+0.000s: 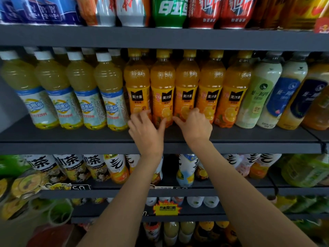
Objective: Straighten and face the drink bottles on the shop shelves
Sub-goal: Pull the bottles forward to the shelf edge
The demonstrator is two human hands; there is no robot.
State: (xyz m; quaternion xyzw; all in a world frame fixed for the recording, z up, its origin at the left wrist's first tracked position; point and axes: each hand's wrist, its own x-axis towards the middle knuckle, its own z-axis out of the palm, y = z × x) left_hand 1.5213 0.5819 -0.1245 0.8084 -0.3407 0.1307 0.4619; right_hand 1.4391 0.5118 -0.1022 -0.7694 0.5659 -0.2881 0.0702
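Flanking the orange bottle (162,90) each hand grips, pale-yellow bottles (74,90) and milky bottles (261,90).

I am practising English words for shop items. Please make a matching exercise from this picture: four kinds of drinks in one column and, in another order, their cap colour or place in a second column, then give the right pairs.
Column one:
1. pale yellow drink bottles
2. orange juice bottles
3. drink cans
4. tea bottles with black characters

Column two:
A. on the top shelf
B. white caps
C. on the shelf below the hands
D. yellow caps

Right pairs: 1-B, 2-D, 3-A, 4-C.

The left hand and right hand both touch orange juice bottles.
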